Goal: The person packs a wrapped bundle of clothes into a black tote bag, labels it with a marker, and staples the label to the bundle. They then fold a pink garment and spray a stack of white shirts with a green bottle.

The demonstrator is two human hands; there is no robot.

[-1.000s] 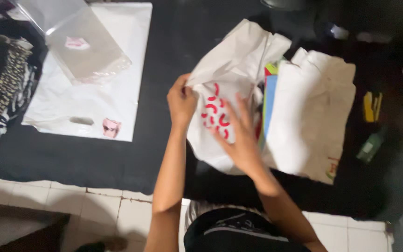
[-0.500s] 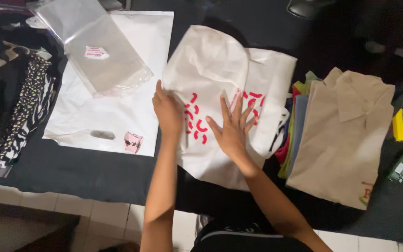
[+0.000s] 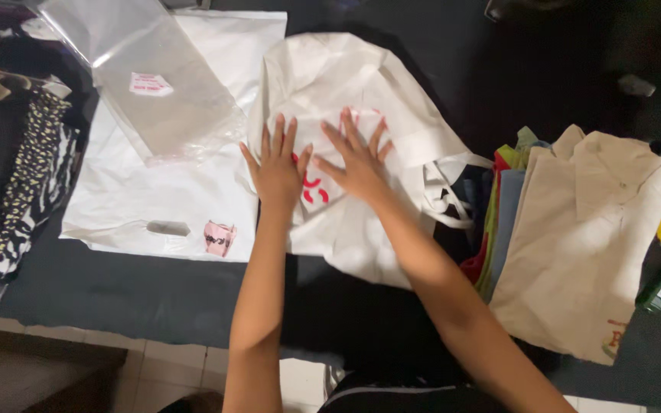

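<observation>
both hands, left hand [image 3: 277, 170] and right hand [image 3: 357, 159], now press fingers released and splayed on the white bag [image 3: 346, 92], shifted leftward.

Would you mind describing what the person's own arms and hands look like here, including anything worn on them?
Both forearms are bare from the bottom edge of the view up to the wrists, with no sleeves showing. The left hand and right hand wear no gloves, and no rings, watch or bracelets can be seen. The fingernails look short and unpainted.

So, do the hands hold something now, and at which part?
Nothing is gripped. The left hand and right hand lie flat, fingers spread, on the middle of the white garment, over its red print.
</observation>
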